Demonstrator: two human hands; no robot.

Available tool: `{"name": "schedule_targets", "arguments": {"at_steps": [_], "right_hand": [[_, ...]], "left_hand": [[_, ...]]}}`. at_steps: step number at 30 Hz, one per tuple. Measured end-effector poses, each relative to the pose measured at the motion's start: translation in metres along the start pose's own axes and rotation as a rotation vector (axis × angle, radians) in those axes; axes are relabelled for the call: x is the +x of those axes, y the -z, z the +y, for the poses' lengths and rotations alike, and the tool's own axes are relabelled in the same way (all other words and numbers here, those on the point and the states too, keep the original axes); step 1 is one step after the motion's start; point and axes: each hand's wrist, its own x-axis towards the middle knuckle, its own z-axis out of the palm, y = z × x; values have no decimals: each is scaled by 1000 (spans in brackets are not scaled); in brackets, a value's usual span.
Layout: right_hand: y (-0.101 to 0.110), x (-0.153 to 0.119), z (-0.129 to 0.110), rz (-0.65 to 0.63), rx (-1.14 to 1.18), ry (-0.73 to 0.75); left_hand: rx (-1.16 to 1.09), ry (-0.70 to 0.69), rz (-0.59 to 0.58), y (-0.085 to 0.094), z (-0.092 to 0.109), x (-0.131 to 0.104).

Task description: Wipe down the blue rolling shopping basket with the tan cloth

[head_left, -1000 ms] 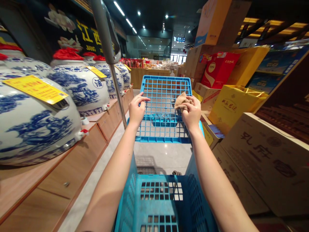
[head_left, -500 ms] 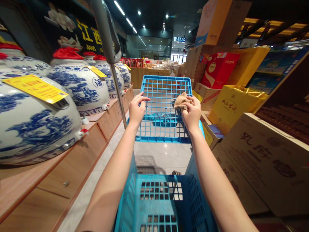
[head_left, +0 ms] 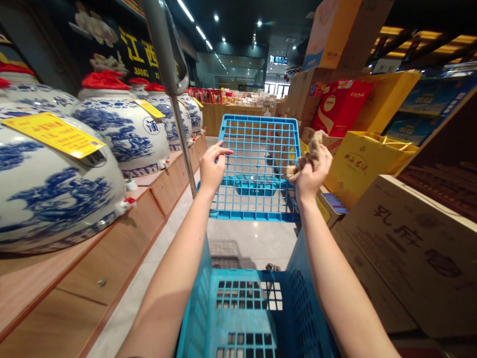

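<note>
The blue plastic basket panel (head_left: 257,216) stands tilted in front of me, its grid facing my way. My left hand (head_left: 212,169) is closed on its left rim, thumb and forefinger showing over the grid. A crumpled brown cloth (head_left: 316,149) is bunched in my right hand (head_left: 313,174), which is closed around it just beside the panel's right rim. Whether the cloth touches the rim, I cannot tell. Below my forearms lies a larger blue basket (head_left: 242,319) with slotted walls and floor. A grey metal pole (head_left: 181,134) rises left of the panel.
Large blue-and-white jars (head_left: 55,184) with red cloth tops line a wooden cabinet (head_left: 89,258) on my left. Stacked cartons (head_left: 413,243), a yellow gift bag (head_left: 367,164) and a red box (head_left: 341,107) crowd the right. A goods-laden counter (head_left: 234,112) stands ahead.
My right hand has moved right, off the grid to beyond its right rim, carrying the cloth along and turning it more upright. My left hand has stayed on the left rim.
</note>
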Motion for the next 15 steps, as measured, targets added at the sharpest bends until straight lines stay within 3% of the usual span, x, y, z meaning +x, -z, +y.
{"name": "schedule_targets", "arguments": {"at_steps": [4, 9, 12, 15], "right_hand": [[-13, -33, -42, -441, -165, 250], [-32, -75, -91, -765, -109, 546], [-29, -72, -94, -757, -152, 586], [-15, -46, -75, -556, -302, 405]], "left_hand": [[30, -3, 4, 0, 0, 0], [50, -9, 7, 0, -3, -1], [51, -14, 11, -1, -4, -1], [39, -25, 19, -3, -3, -2]]}}
